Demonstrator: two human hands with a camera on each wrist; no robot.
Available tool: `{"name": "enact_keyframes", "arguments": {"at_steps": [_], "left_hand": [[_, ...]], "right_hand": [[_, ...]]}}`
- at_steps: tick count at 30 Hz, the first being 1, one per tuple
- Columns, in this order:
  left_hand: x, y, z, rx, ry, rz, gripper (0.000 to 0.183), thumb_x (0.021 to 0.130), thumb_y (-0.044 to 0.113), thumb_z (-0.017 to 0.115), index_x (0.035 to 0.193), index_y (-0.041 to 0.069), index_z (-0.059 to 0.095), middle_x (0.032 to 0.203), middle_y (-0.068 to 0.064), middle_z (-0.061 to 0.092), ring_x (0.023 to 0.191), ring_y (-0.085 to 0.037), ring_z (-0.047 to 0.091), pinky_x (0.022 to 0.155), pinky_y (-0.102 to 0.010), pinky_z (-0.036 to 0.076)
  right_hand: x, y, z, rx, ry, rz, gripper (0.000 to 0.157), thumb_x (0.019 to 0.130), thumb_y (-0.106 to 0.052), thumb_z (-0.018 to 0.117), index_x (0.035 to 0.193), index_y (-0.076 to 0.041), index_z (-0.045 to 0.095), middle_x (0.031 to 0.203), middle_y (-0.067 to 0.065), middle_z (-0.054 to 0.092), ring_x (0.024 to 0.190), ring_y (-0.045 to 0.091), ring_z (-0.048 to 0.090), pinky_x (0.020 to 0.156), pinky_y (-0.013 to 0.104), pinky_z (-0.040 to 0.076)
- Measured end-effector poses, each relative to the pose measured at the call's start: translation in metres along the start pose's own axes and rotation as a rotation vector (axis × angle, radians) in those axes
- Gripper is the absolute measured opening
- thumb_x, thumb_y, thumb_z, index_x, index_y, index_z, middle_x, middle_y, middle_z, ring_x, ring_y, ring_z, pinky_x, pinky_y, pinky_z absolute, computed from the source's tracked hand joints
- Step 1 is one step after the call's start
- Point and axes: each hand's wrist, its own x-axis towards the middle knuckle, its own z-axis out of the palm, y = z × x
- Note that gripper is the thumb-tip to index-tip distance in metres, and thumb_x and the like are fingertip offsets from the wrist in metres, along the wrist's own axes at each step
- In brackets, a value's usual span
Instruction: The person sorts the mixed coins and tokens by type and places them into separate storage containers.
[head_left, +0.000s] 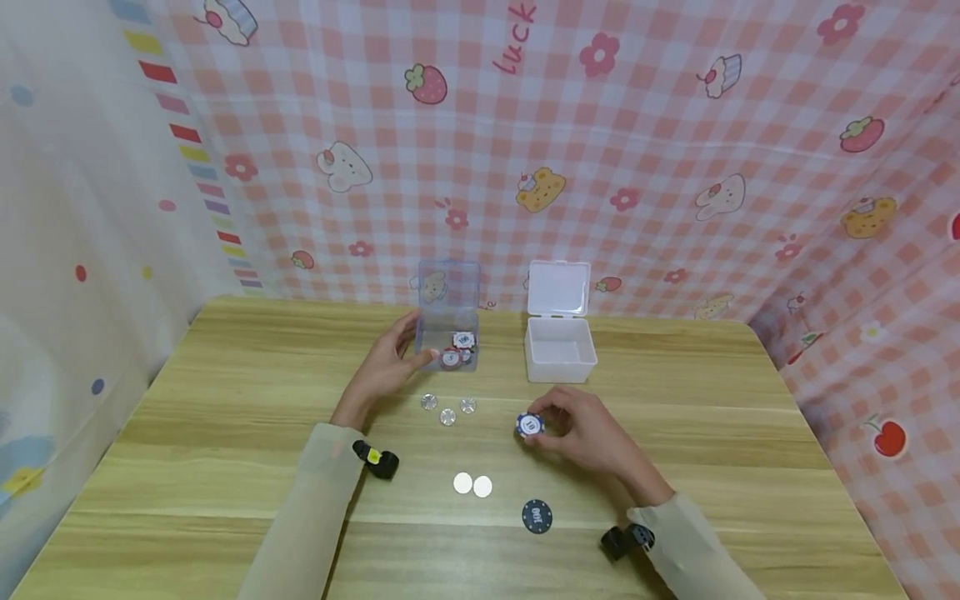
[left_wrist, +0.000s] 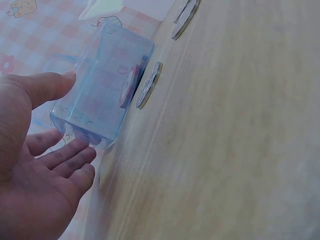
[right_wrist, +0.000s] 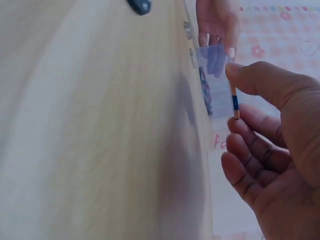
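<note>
My right hand (head_left: pixel 588 429) pinches a blue and white poker chip (head_left: pixel 530 424) marked 10 between thumb and fingers, above the table. In the right wrist view the chip (right_wrist: pixel 234 97) shows edge-on. My left hand (head_left: pixel 386 362) rests at the left side of a clear bluish plastic box (head_left: pixel 448 321), its thumb by the front rim and its fingers loosely extended along the side wall. The box's lid stands up. Inside lie several poker chips (head_left: pixel 463 340), bunched toward the right. To the right is a white box (head_left: pixel 562 372) with its lid raised and nothing visible inside.
Three silver coins (head_left: pixel 447 417) lie in front of the clear box. Nearer are two plain white discs (head_left: pixel 472 485) side by side and a black chip (head_left: pixel 537 517) marked 100. A pink checked cloth (head_left: pixel 480 167) hangs behind the wooden table (head_left: pixel 247 467).
</note>
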Motion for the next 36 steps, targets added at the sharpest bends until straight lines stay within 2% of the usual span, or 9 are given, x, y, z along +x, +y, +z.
{"name": "enact_keyframes", "arguments": {"at_steps": [8, 28, 36], "left_hand": [[0.000, 0.000, 0.001, 0.005, 0.010, -0.003, 0.076, 0.087, 0.018, 0.068, 0.149, 0.016, 0.024, 0.150, -0.011, 0.033, 0.140, -0.021, 0.029, 0.118, -0.034, 0.021], [-0.001, -0.001, 0.000, 0.000, 0.010, 0.000, 0.076, 0.087, 0.018, 0.067, 0.149, 0.015, 0.024, 0.151, -0.012, 0.031, 0.140, -0.022, 0.028, 0.118, -0.035, 0.021], [0.000, -0.002, 0.001, 0.005, 0.009, 0.007, 0.076, 0.087, 0.019, 0.067, 0.149, 0.015, 0.024, 0.151, -0.012, 0.031, 0.140, -0.022, 0.027, 0.118, -0.035, 0.021]], "right_hand": [[0.016, -0.010, 0.003, 0.018, 0.049, -0.040, 0.031, 0.071, -0.034, 0.082, 0.097, -0.026, 0.066, 0.088, -0.011, 0.058, 0.080, 0.014, 0.056, 0.068, 0.028, 0.052], [0.053, -0.033, 0.015, 0.101, 0.120, -0.046, 0.028, 0.071, -0.022, 0.082, 0.095, -0.019, 0.067, 0.086, -0.007, 0.061, 0.080, 0.018, 0.058, 0.069, 0.033, 0.055], [0.072, -0.038, 0.014, 0.083, 0.159, -0.054, 0.027, 0.072, -0.022, 0.081, 0.094, -0.016, 0.068, 0.086, -0.006, 0.062, 0.077, 0.015, 0.057, 0.066, 0.026, 0.054]]}}
